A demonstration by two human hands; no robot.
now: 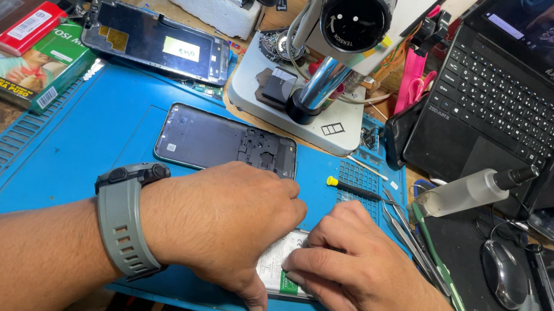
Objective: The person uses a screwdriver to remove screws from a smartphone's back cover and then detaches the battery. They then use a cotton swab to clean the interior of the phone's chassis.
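Blue silicone mat (79,144) bearing a flat white-and-green battery-like slab (279,266), mostly hidden near the front edge. Left hand (225,223) pressing on it with thumb down, right hand (355,265) curled, fingertips gripping its right edge. Likely risking bending or puncture through uneven pressure. Crowding close: open phone frame (225,141) behind, tweezers (409,237) and screwdriver (354,189) beside, microscope (339,35) overhanging.

Grey chunky-strapped watch (126,218) on left wrist; bare forearms, no sleeves
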